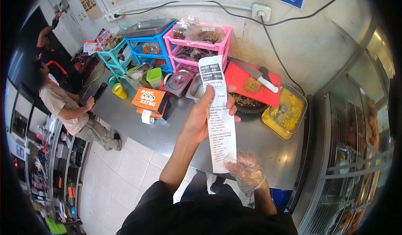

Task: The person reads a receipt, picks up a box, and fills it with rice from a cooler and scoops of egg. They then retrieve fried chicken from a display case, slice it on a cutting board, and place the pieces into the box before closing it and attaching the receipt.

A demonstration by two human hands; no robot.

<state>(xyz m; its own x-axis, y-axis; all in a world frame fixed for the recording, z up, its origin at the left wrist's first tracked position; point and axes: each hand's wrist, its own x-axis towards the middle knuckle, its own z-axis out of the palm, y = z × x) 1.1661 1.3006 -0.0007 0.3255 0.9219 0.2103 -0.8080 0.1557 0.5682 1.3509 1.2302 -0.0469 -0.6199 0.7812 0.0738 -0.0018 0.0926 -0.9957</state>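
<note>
A long printed paper receipt [223, 130] stretches upright in front of me over the steel counter. My left hand [200, 120], bare, grips it near the upper half, thumb on the front and fingers behind. Down at the lower end, my right hand [247, 170] wears a clear plastic glove and pinches the bottom corner. Behind the paper, a red cutting board [243, 73] carries a knife [259, 76] and a brown chopped heap [252, 85]. The board rests partly over a dark round pan [247, 105].
An orange box [148, 101] stands left of the receipt. Steel lidded containers [179, 82], pink shelves [199, 44] and blue shelves [150, 40] line the wall. Yellow food fills a container [289, 111] at right, near a glass display case [351, 151]. A person [63, 105] stands left.
</note>
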